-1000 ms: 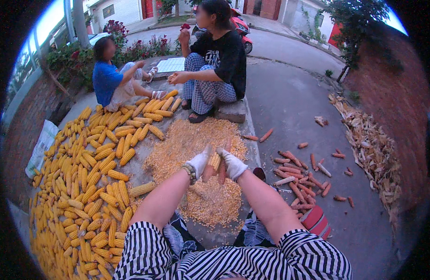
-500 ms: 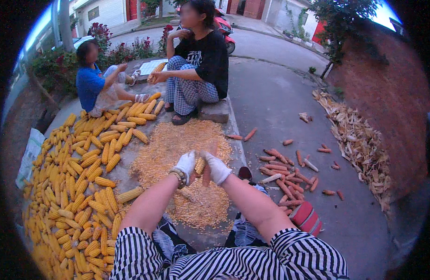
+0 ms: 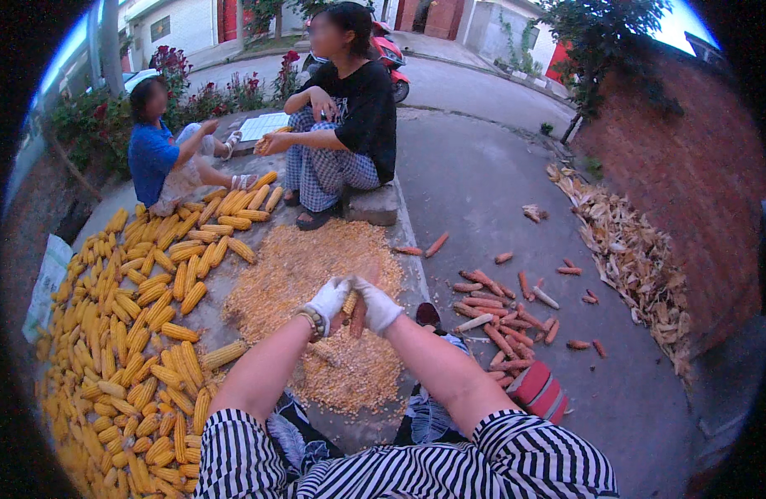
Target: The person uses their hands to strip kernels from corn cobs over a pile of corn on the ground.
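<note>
My left hand, in a white glove, is closed around a partly shelled ear of corn with some yellow kernels still on it. In my right hand, also gloved, a reddish bare corncob is gripped against that ear. Both hands meet above a spread pile of loose kernels on the ground. The gloves hide much of the ear and the cob.
Whole yellow ears lie heaped on the left. Bare cobs lie right, by a red-grey cushion. Dry husks line the far right. Ahead, a person in black holds corn; another in blue sits beside the heap.
My hands stay together and shift slightly against each other, the ear and cob still in them. The person in black has lowered the raised hand from near the head. The view has shifted slightly.
</note>
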### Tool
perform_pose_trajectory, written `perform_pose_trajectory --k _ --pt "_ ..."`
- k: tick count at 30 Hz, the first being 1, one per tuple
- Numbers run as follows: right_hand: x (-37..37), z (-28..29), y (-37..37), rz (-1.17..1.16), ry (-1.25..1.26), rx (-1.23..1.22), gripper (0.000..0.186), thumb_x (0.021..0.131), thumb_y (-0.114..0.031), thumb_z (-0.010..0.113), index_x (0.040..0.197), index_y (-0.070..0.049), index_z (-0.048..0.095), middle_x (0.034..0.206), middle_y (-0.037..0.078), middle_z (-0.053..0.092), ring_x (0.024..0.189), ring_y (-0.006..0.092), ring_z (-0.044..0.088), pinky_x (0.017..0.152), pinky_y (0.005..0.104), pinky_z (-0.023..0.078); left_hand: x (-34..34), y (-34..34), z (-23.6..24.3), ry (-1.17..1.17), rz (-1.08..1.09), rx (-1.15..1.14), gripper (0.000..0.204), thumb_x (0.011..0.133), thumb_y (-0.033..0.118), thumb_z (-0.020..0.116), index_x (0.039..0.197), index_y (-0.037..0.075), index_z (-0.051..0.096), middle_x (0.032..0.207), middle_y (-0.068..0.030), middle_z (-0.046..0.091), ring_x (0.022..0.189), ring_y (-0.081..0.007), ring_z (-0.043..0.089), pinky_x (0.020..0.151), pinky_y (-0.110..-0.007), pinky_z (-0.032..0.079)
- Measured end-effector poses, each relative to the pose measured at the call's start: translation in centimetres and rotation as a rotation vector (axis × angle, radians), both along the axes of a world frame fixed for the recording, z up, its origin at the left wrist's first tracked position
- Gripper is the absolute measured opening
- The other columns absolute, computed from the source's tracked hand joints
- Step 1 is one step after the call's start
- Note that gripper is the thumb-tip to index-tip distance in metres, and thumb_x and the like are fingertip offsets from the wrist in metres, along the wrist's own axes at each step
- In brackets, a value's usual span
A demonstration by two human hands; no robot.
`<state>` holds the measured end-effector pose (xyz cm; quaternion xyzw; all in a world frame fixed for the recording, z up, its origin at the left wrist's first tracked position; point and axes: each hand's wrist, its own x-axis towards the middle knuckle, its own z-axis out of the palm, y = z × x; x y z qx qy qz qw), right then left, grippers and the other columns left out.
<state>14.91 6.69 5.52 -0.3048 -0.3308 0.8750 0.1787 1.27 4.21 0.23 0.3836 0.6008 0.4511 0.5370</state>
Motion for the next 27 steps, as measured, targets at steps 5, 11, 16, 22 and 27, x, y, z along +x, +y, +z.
perform_pose_trajectory --k 5,11,16,22,27 --pt "0.3 -1.8 2.0 -0.013 0.174 -0.027 0.037 0.088 -0.043 0.049 0.108 -0.011 0.054 0.094 0.007 0.062 0.08 0.0229 0.06 0.065 0.0404 0.051 1.5 -0.6 4.0 -0.265 0.061 0.003 0.04 0.094 0.041 0.03 0.105 0.008 0.05 0.094 -0.0102 0.057 0.078 -0.023 0.058 0.064 -0.039 0.05" --pt "-0.2 1.0 -0.3 -0.051 0.111 0.113 0.035 0.089 -0.04 0.048 0.105 -0.009 0.055 0.093 0.007 0.062 0.08 0.0226 0.06 0.071 0.0369 0.05 -0.4 -0.8 1.6 0.535 0.095 0.396 0.04 0.094 0.039 0.027 0.098 0.009 0.052 0.08 -0.0076 0.059 0.066 -0.0238 0.056 0.062 -0.038 0.048" --pt "-0.3 -1.2 0.7 -0.056 0.155 0.086 0.03 0.088 -0.035 0.052 0.1 -0.008 0.054 0.094 0.007 0.059 0.084 0.0195 0.057 0.071 0.0322 0.047 0.7 -1.5 4.7 0.021 0.227 -0.095 0.048 0.093 0.044 0.026 0.099 0.006 0.055 0.087 -0.0108 0.061 0.074 -0.0259 0.059 0.069 -0.039 0.049" --pt "-0.2 -0.9 0.7 -0.098 0.108 -0.032 0.032 0.088 -0.036 0.051 0.103 -0.008 0.053 0.094 0.008 0.058 0.086 0.0224 0.057 0.072 0.0359 0.046 1.8 -1.2 4.3 0.094 -0.017 -0.112 0.061 0.09 0.054 0.032 0.11 0.0 0.05 0.105 -0.0149 0.058 0.091 -0.0261 0.057 0.076 -0.039 0.047" --pt "0.0 -0.8 0.9 -0.098 0.008 0.01 0.036 0.088 -0.041 0.049 0.104 -0.008 0.052 0.097 0.01 0.058 0.087 0.0249 0.056 0.072 0.0402 0.047 0.2 -0.1 1.8 0.461 0.011 0.087 0.041 0.093 0.031 0.033 0.113 -0.002 0.048 0.112 -0.0252 0.053 0.103 -0.0358 0.052 0.088 -0.04 0.042"
